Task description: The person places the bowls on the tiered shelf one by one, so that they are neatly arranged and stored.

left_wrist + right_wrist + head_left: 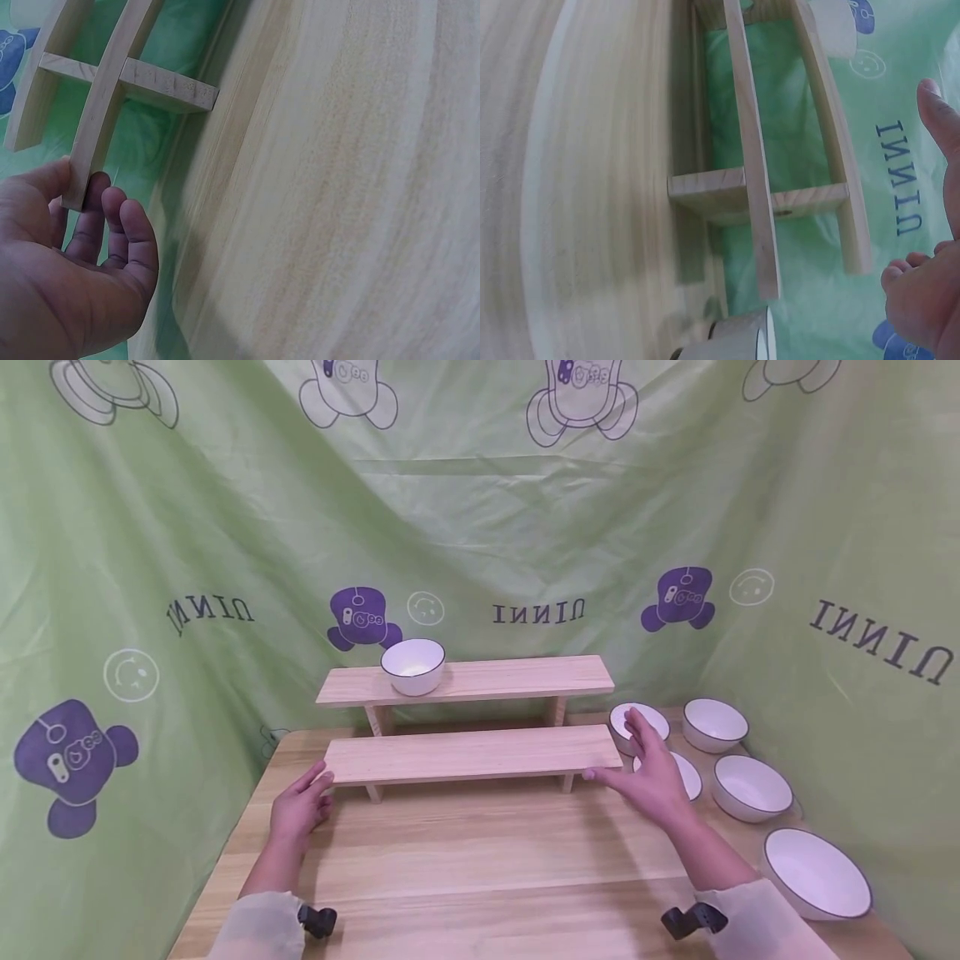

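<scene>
A two-tier wooden shelf (472,755) stands on the table, its lower board in front of and below the upper one. My left hand (300,806) grips the left end of the lower board; in the left wrist view the thumb and fingers (90,229) lie on either side of that board end (94,150). By the board's right end is my right hand (651,777), thumb and fingers spread. The right wrist view shows this hand (930,292) apart from the shelf (754,150). One white bowl (413,668) with a dark rim sits on the upper board, left of its middle.
Several more white bowls stand on the right of the wooden table (480,860), among them a near one (817,872), a middle one (752,787) and a far one (715,724). Two are partly behind my right hand. A green printed cloth (480,527) hangs around the table.
</scene>
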The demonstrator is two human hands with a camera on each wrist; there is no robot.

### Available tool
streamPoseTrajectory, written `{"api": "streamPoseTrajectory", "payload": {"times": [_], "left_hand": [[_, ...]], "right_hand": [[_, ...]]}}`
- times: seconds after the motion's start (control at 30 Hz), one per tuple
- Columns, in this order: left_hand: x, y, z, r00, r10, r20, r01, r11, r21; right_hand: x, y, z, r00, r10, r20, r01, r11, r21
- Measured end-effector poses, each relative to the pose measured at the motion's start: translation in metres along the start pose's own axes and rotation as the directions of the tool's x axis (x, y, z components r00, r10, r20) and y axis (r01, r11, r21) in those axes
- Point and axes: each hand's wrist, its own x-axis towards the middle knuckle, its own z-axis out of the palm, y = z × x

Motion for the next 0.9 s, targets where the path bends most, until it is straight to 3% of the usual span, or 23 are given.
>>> {"api": "streamPoseTrajectory", "payload": {"times": [0.43,0.9], "left_hand": [[0.002,0.000,-0.001,1.000,-0.007,-0.001,0.007,1.000,0.015],[-0.001,0.001,-0.001,1.000,-0.005,0.014,0.005,1.000,0.004]], "right_hand": [[-0.023,0.019,-0.011,0.999,0.020,-0.036,-0.020,1.000,0.000],[-0.037,0.022,-0.019,0.998,0.018,-0.053,-0.018,1.000,0.001]]}}
